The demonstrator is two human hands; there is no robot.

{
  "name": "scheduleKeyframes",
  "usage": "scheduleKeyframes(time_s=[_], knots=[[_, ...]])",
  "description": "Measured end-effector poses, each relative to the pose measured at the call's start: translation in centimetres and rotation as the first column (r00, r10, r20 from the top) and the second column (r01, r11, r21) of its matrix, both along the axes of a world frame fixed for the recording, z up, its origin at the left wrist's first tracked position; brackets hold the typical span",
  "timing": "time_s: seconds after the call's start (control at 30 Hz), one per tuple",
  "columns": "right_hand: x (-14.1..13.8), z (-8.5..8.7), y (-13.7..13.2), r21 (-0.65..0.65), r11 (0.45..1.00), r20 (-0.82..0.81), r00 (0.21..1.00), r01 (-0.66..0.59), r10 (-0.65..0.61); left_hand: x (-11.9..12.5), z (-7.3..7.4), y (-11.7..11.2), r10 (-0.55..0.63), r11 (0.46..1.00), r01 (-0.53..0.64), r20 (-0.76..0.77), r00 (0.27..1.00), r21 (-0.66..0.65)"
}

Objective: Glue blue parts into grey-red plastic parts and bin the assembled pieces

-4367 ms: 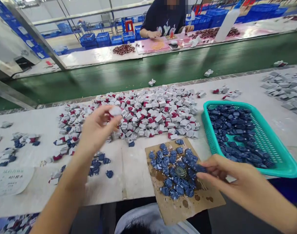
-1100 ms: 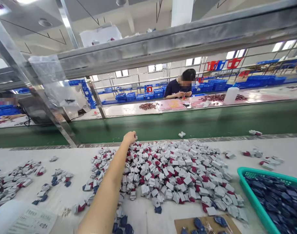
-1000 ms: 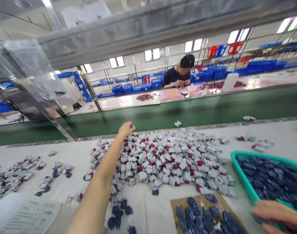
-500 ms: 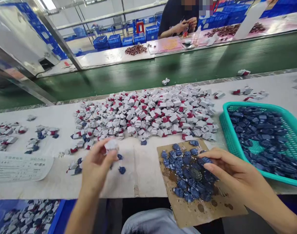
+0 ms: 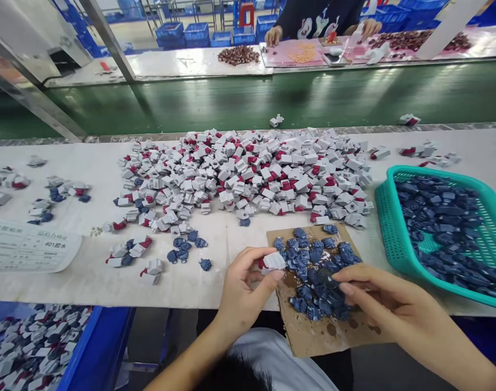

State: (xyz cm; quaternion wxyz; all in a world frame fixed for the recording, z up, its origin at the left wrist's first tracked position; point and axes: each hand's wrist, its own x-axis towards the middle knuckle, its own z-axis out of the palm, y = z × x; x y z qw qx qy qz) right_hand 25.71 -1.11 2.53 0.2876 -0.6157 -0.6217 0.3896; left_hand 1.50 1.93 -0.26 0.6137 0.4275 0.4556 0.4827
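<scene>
My left hand [image 5: 250, 288] pinches a small white plastic part with a dark red end [image 5: 273, 262] between thumb and fingers, just left of the cardboard sheet. My right hand [image 5: 384, 301] is closed at the fingertips on a small dark blue plastic piece [image 5: 323, 278], low over the sheet; the fingers partly hide the contact. Many blue ridged pieces [image 5: 303, 255] lie clustered on the brown cardboard [image 5: 341, 339], which has wet-looking dark stains and overhangs the table's front edge.
A large heap of white-and-red parts [image 5: 248, 174] spreads behind my hands. At right stands a green basket [image 5: 388, 228] of blue pieces. Loose blue pieces [image 5: 183, 250] and joined parts [image 5: 128, 252] lie left. A blue bin [image 5: 93, 347] sits below. Beyond the green conveyor [image 5: 215, 103] a person works.
My left hand has moved right with the white-and-red part, from over the loose blue pieces to the cardboard's edge. The right hand has shifted slightly lower over the cluster. The view has tilted.
</scene>
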Motion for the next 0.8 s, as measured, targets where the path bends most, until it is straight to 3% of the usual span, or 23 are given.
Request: scheduleKeyframes(time_s=[0.1,0.17,0.37,0.63,0.8], knots=[[0.9,-0.7,0.6,0.27,0.951,0.222,0.971,-0.149,0.089,-0.2,-0.2,-0.2,-0.025,0.999,0.025,-0.01,1.0,0.033],[1.3,-0.9,0.7,0.337,0.912,0.339,0.934,-0.233,0.113,-0.2,-0.2,-0.2,-0.039,0.998,0.039,-0.016,0.999,0.041],[1.5,0.0,1.3,0.236,0.862,0.437,0.842,-0.448,0.317,-0.3,0.1,-0.2,-0.06,0.996,0.064,-0.067,0.996,0.061],[0.8,0.0,2.3,0.271,0.809,0.579,0.76,-0.521,0.296,-0.4,0.5,0.0,-0.101,0.988,0.114,-0.132,0.986,0.1],[0.2,0.0,2.6,0.216,0.774,0.598,0.707,-0.596,0.378,-0.3,0.4,0.0,-0.09,0.988,0.106,-0.133,0.987,0.115]])
